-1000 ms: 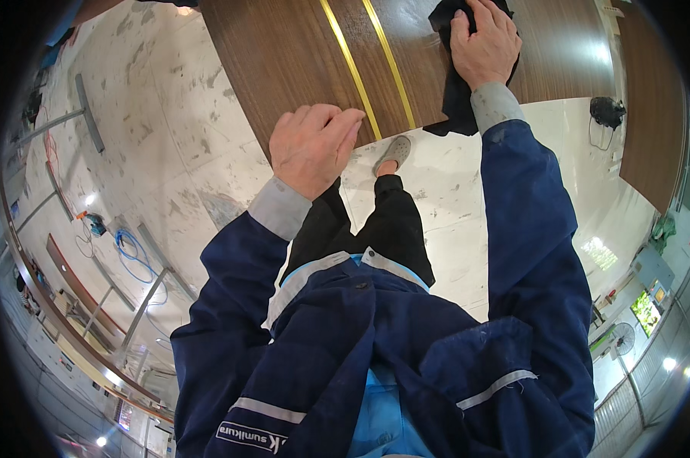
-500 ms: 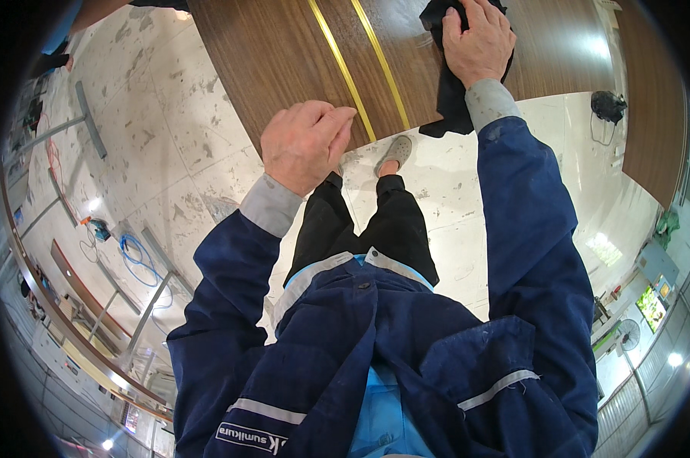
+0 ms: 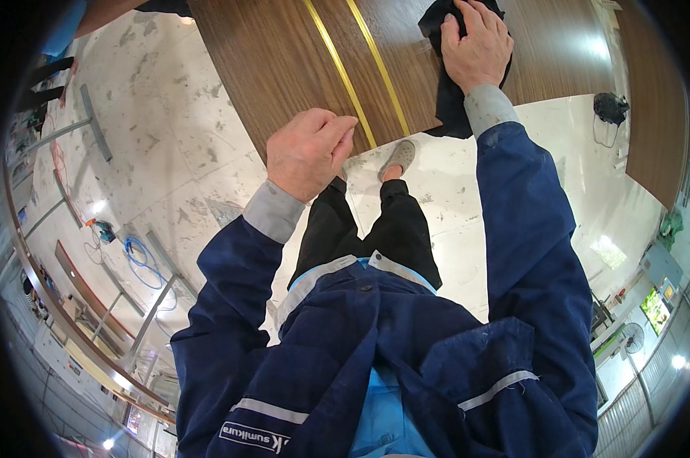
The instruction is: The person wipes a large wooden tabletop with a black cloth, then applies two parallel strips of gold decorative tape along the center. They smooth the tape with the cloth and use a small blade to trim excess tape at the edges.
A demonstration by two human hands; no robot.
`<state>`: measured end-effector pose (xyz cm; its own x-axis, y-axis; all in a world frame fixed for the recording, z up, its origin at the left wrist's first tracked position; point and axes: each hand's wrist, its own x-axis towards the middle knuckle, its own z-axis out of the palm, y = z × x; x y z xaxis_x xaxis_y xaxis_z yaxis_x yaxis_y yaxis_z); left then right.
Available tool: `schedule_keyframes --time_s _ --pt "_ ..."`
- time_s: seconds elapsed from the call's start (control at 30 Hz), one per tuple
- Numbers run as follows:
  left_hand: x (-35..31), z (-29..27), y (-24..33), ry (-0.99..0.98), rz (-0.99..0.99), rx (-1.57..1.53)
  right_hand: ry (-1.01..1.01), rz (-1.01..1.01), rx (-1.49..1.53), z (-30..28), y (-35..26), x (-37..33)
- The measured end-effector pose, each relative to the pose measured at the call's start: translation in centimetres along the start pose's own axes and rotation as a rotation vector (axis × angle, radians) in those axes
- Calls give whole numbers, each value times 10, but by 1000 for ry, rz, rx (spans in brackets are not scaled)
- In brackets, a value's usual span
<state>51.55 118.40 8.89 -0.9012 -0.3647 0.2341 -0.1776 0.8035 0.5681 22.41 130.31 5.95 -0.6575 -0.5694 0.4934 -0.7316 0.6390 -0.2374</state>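
Note:
A brown wood-grain panel [image 3: 261, 69] with two narrow gold strips [image 3: 337, 65] across it lies in front of me. On its right part, my right hand [image 3: 478, 46] presses a bunched black cloth [image 3: 453, 99] against the surface, its fingers over the cloth. A corner of the cloth hangs past the near edge. At that same edge, left of the gold strips, my left hand [image 3: 308, 153] is closed, thumb against curled fingers. What it holds, if anything, is hidden.
A second brown panel [image 3: 654, 99] stands at the right, a black bag-like bundle [image 3: 610, 109] beside it. On the left floor are grey metal stands [image 3: 93, 126], a coiled blue hose [image 3: 143, 259] and a small power tool [image 3: 103, 230]. Another person's arm [image 3: 104, 15] shows at the upper left.
My right hand and the cloth have shifted only slightly. The left hand has moved a little right and down along the edge, still closed.

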Motion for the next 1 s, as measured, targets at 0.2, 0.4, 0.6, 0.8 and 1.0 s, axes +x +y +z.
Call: schedule_keyframes --time_s 0.2,0.4,0.6,0.8,1.0 --pt "-1 -3 2 -35 12 3 0 2 -2 -2 -1 2" --pt "-2 -3 2 -3 -11 8 -4 9 6 -4 -5 1" --pt "-12 8 0 17 27 -41 -90 -9 -57 6 14 -5" --pt "-33 -16 3 122 -265 -133 -78 -64 85 -25 -24 -28" --pt "-16 -26 -17 235 -695 -288 -161 -383 479 -55 -136 -128"
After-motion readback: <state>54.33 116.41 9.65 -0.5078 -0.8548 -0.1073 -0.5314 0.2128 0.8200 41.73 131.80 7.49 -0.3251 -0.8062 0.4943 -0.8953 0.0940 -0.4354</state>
